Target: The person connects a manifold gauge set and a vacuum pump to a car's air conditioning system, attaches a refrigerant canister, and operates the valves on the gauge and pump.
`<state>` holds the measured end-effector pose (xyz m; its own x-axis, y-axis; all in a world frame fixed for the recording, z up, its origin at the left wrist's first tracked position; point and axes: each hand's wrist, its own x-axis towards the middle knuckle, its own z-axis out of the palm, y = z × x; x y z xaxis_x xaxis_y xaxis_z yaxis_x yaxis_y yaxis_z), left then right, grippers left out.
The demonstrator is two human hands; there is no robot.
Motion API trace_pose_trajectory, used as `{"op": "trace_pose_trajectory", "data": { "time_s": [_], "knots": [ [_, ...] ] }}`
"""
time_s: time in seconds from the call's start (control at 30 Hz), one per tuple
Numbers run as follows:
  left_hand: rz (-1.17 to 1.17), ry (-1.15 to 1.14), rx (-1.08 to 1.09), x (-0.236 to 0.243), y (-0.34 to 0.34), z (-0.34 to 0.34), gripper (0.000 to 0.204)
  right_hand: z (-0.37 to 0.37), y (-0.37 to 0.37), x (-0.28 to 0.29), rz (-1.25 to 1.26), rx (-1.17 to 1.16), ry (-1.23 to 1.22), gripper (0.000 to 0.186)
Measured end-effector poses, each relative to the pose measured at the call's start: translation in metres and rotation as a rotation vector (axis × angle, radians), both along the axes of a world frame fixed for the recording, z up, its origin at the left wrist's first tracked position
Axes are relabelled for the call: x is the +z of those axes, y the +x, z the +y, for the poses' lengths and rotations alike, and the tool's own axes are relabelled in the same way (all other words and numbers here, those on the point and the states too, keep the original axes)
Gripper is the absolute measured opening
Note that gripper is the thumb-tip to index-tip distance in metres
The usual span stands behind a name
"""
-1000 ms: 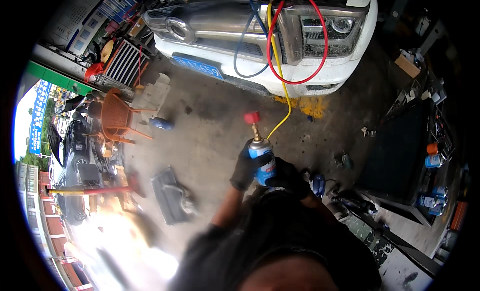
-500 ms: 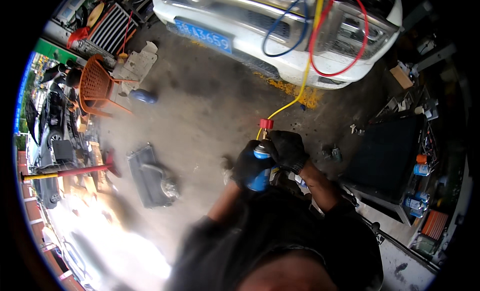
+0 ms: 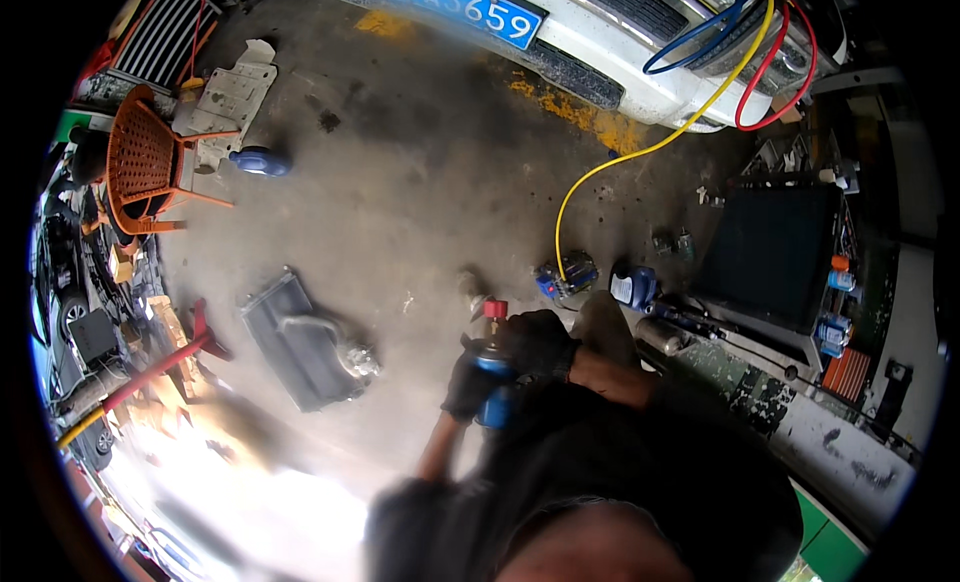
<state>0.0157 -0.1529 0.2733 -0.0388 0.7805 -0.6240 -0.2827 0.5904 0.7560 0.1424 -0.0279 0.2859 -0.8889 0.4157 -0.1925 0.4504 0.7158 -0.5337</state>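
In front of my body I hold a blue gas can [image 3: 495,407] upright. My left hand [image 3: 474,382], in a black glove, is wrapped round its middle. A brass valve with a red knob [image 3: 495,309] sits on the can's top. My right hand [image 3: 538,344], also gloved in black, is closed at the valve beside the can's top; its fingertips are partly hidden. Beyond my hands a small blue pump [image 3: 567,277] stands on the floor, with a yellow hose [image 3: 620,160] running from it up to the car front.
A white car bumper [image 3: 590,67] spans the far side, with blue and red hoses [image 3: 770,82] hanging there. A radiator [image 3: 300,342] lies left on the floor, near an orange chair [image 3: 150,162]. To the right are a blue jug [image 3: 634,285] and a dark panel [image 3: 770,247].
My view has shifted, bringing the pump and blue jug into sight. Both hands and the can are lower and further left in view. The grip looks much the same.
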Motion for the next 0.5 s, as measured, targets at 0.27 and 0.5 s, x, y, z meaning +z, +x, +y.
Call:
{"op": "trace_pose_trajectory", "data": {
  "time_s": [0.27,0.5],
  "knots": [
    [-0.227,-0.021,0.353,-0.003,-0.043,-0.001,0.017,0.004,-0.037,0.0,0.329,-0.217,0.018,0.018],
    [-0.344,0.095,0.425,-0.009,-0.111,0.025,0.048,0.045,0.023,0.003,0.27,-0.518,-0.194,0.016]
  ]
}}
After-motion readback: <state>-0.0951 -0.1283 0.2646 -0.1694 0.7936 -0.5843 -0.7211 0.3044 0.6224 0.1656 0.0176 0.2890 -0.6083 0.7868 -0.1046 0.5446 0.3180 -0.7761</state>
